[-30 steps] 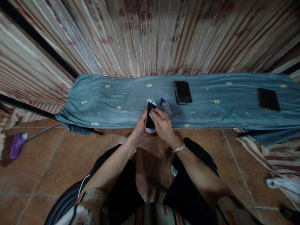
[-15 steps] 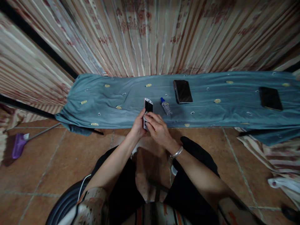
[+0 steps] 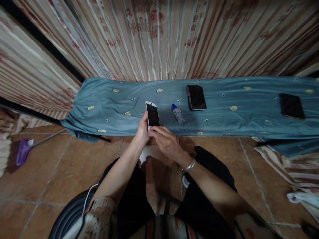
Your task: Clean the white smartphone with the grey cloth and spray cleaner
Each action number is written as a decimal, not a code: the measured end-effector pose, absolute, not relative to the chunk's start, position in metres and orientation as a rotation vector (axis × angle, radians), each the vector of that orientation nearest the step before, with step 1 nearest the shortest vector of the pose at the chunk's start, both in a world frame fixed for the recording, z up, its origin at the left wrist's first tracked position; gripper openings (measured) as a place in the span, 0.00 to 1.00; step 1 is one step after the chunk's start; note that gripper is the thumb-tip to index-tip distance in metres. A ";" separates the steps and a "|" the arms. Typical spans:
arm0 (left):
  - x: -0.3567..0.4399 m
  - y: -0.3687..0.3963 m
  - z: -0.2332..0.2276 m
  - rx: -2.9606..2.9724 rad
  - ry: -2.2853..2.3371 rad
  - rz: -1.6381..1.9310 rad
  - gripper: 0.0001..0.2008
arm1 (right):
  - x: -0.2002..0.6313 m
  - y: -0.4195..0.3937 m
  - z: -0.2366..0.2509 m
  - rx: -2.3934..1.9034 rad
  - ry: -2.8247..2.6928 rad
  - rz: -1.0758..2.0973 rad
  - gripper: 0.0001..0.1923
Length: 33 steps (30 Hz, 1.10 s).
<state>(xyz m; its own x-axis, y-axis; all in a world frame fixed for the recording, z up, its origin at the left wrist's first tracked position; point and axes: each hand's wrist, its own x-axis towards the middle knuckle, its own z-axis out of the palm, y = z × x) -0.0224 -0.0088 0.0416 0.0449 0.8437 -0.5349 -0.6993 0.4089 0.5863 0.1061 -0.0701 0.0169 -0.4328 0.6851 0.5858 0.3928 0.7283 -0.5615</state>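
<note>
Long blue-green printed cloth [image 3: 119, 103] spans mid-frame. Centre, over its near edge: right hand [image 3: 168, 142], fingers bunched, now down at the bottom end of a white-edged, black-screened phone [image 3: 153, 114], baring most screen; pinching anything, cannot tell. Left hand [image 3: 142, 129] grips phone's side. Clear, blue-capped plastic bottle [image 3: 178, 114] lies right.

A long, narrow surface draped in wrinkled blue-green cloth [image 3: 119, 103], printed with yellow ovals and small white rectangles, stretches across the middle of the frame. Lying directly on it, just right of centre, is a small clear bottle with a blue cap [image 3: 178, 114]. Near it, to its upper right, lies a flat, glossy black rectangular device [image 3: 197, 97]; a matte-looking black rectangular slab [image 3: 292, 106] lies at far right.
</note>
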 end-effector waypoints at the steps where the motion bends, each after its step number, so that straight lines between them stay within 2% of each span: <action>1: -0.024 -0.008 0.042 0.173 0.958 1.195 0.20 | 0.107 -0.070 0.016 -0.810 -2.075 0.432 0.20; 20: -0.042 0.002 0.053 0.071 0.862 1.325 0.23 | 0.122 -0.046 -0.003 -0.940 -2.095 0.332 0.20; 33: -0.033 0.012 0.038 0.073 0.824 1.284 0.26 | 0.129 -0.002 -0.012 -1.151 -1.964 0.272 0.21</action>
<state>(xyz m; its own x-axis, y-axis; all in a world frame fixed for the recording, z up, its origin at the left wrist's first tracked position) -0.0332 0.0117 0.0378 0.0459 0.8645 -0.5005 -0.8150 0.3221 0.4816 0.1288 -0.0016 -0.0121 -0.2422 0.8033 0.5441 0.6255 0.5579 -0.5454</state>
